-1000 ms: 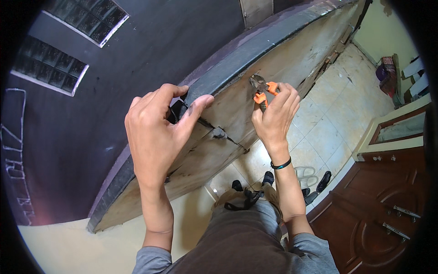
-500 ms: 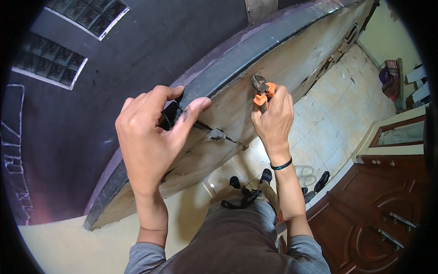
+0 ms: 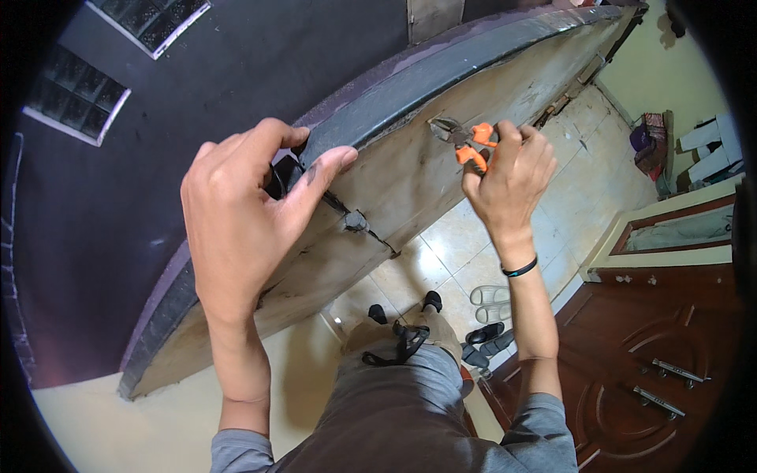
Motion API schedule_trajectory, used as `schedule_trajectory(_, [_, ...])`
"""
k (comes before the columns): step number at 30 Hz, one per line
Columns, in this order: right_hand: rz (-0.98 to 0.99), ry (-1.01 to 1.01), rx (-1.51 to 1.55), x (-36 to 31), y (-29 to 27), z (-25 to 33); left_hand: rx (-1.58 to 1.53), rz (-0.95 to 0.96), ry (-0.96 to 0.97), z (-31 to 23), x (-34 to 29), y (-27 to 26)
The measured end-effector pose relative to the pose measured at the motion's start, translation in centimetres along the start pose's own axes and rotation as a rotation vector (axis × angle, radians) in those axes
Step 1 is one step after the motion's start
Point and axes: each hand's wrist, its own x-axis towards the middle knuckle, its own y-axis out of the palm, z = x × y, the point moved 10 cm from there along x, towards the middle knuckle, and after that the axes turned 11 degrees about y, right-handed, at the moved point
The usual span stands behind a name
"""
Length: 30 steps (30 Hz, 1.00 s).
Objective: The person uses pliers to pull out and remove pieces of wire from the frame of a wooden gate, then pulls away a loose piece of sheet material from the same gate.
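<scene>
My left hand (image 3: 252, 197) curls over the dark grey edge of a curved panel (image 3: 378, 98), its thumb and fingers bent around a black piece (image 3: 282, 178) that is partly hidden by the hand. A dark smudge marks the thumb. Orange-handled pliers (image 3: 465, 142) are held in my right hand (image 3: 516, 181), with the handles spread and the jaws apart. Their tips are close to the panel's stained beige side, just under its dark edge; I cannot tell whether they touch. Between the hands, a grey lump (image 3: 356, 221) sits on a dark crack running down the beige side.
Beyond the panel is a dark wall with glass-block windows (image 3: 77, 93). Tiled floor (image 3: 441, 244) lies below, with pale slippers (image 3: 490, 304) and black footwear. At right are a brown wooden door (image 3: 654, 355) with metal handles and a pile of items (image 3: 650, 146) by the wall.
My right hand has moved right with the pliers, and their handles and jaws have spread apart. The left hand keeps its place on the panel edge, while the whole view has shifted slightly.
</scene>
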Motion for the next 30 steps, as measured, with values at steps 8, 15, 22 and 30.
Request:
schedule_trajectory(8, [-0.145,-0.339,-0.210,2.3,-2.9,1.0,-0.047,-0.036,0.046,0.3,-0.7,0.0])
schedule_trajectory(15, [-0.207,-0.567,-0.326,3.6,-4.7,3.1,-0.056,-0.050,0.053,0.8,-1.6,-0.3])
schedule_trajectory(22, [-0.255,-0.677,-0.303,4.1,-4.9,4.3,-0.059,-0.088,0.051,0.5,-1.8,-0.7])
schedule_trajectory(30, [-0.268,-0.491,-0.245,2.7,-1.9,2.0,-0.154,-0.041,0.000,1.0,-1.7,-1.0])
